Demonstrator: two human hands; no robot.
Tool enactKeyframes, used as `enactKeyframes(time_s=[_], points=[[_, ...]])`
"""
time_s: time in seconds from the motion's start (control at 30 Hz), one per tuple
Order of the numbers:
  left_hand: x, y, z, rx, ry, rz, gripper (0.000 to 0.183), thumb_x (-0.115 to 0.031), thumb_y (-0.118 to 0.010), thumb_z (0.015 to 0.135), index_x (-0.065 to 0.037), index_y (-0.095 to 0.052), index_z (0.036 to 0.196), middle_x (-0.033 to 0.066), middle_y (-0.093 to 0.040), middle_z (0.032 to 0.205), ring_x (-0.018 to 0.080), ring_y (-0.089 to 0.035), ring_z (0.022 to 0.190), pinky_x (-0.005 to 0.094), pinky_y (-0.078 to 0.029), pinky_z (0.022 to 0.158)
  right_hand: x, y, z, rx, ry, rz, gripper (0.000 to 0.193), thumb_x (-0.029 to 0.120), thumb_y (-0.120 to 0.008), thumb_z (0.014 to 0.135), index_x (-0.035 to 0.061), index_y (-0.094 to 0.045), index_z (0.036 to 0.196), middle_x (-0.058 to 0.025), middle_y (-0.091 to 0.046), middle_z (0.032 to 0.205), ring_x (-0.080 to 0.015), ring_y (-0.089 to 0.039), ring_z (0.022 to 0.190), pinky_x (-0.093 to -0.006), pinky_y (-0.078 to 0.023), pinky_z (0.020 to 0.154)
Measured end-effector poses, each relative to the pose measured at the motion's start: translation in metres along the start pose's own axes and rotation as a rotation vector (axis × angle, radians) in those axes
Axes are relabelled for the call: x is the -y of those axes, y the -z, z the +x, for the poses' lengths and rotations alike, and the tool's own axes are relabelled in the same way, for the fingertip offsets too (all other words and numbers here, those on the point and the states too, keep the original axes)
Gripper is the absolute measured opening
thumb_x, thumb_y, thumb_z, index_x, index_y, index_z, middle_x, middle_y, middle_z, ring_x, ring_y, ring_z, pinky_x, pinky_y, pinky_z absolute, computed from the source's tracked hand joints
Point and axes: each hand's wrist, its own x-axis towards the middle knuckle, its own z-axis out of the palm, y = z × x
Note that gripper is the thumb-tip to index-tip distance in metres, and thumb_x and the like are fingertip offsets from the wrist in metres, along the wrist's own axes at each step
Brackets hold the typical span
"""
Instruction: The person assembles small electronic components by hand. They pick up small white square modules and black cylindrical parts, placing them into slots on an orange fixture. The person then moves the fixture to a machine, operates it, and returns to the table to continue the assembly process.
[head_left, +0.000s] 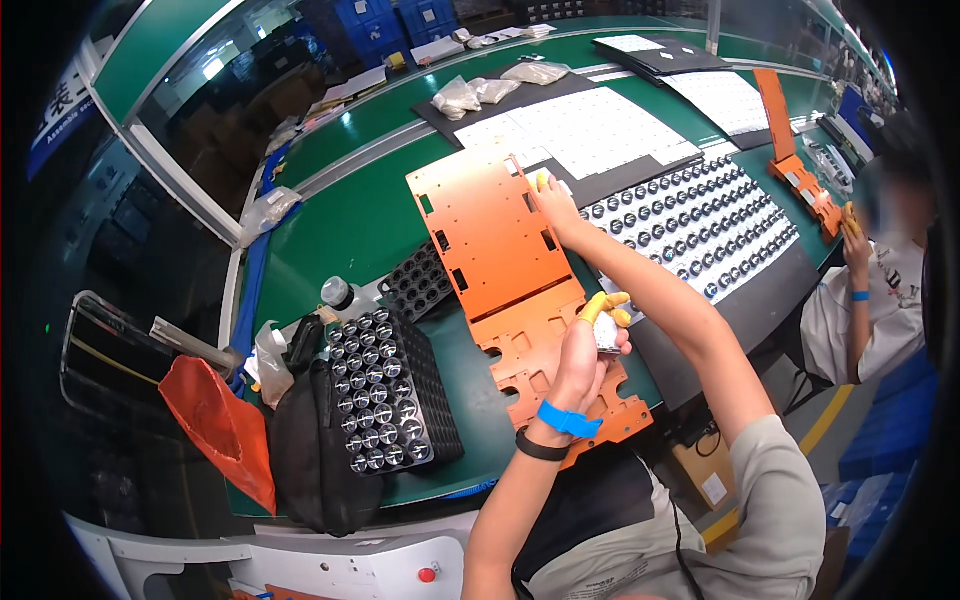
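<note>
An orange hinged fixture lies on the green bench, its lid (485,225) raised above a base plate (535,355) with cut-outs. My right hand (560,212) is at the lid's upper right edge, fingers bent against it; a yellow finger cover shows on one digit. Above the base, my left hand (585,350) is closed around a small white-and-silver part (606,332), partly hidden by the fingers. Yellow covers sit on that hand's fingertips, and a blue band circles its wrist. Beside the fixture stands a black tray stack (440,400) filled with round, clear-topped pieces.
To the right, a white sheet (690,225) carries rows of black round parts. Farther back lie another white sheet (590,135) and plastic bags (457,98). A red bag (215,420) and black cloth bag (320,460) hang at left. Another person (875,290) works at an orange fixture, right.
</note>
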Motion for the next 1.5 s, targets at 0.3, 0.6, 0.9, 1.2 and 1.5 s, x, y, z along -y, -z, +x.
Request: enactKeyframes(time_s=[0.3, 0.6, 0.9, 1.2, 1.5], points=[[0.003, -0.003, 0.002, -0.016, 0.006, 0.051, 0.037, -0.031, -0.044, 0.104, -0.001, -0.061, 0.116, 0.0051, -0.058, 0.085, 0.013, -0.051, 0.065, 0.0282, -0.046, 0.059, 0.007, -0.012, -0.009, -0.301, 0.076, -0.216, 0.036, 0.024, -0.054, 0.088, 0.0031, -0.057, 0.118, -0.0223, -0.058, 0.121, -0.0435, -0.05, 0.118, -0.0516, -0.042, 0.097], [0.003, -0.003, 0.003, -0.044, 0.009, 0.065, 0.036, -0.03, -0.042, 0.104, -0.002, -0.062, 0.114, 0.0047, -0.059, 0.085, 0.0126, -0.051, 0.065, 0.0277, -0.045, 0.059, 0.021, 0.009, -0.009, -0.142, -0.05, 0.663, 0.028, 0.028, -0.053, 0.091, 0.0069, -0.064, 0.105, -0.0172, -0.068, 0.095, -0.0365, -0.063, 0.102, -0.0454, -0.051, 0.08], [0.0, -0.001, 0.0, -0.056, -0.018, 0.079, 0.036, -0.027, -0.039, 0.105, -0.001, -0.061, 0.116, 0.0056, -0.058, 0.086, 0.0126, -0.05, 0.065, 0.0279, -0.045, 0.059, 0.041, 0.065, -0.007, 0.037, 0.096, 0.671, 0.028, 0.033, -0.056, 0.091, 0.0076, -0.065, 0.096, -0.0153, -0.07, 0.082, -0.0336, -0.068, 0.075, -0.0418, -0.054, 0.063], [-0.003, -0.003, -0.001, -0.045, -0.023, 0.084, 0.037, -0.026, -0.037, 0.105, 0.0, -0.06, 0.118, 0.0066, -0.059, 0.088, 0.0128, -0.05, 0.066, 0.0281, -0.045, 0.06, 0.033, 0.046, 0.005, 0.086, 0.04, 0.736, 0.033, 0.032, -0.055, 0.095, 0.0088, -0.061, 0.117, -0.016, -0.069, 0.101, -0.0291, -0.069, 0.087, -0.0375, -0.055, 0.074], [0.0, -0.003, -0.001, -0.011, 0.007, 0.073, 0.036, -0.03, -0.045, 0.103, -0.001, -0.06, 0.118, 0.0065, -0.06, 0.089, 0.0131, -0.05, 0.067, 0.0284, -0.045, 0.06, 0.02, 0.084, 0.006, -0.062, 0.188, 0.676, 0.023, 0.022, -0.062, 0.086, 0.0016, -0.064, 0.098, -0.0169, -0.068, 0.087, -0.0346, -0.066, 0.078, -0.0386, -0.054, 0.069]])
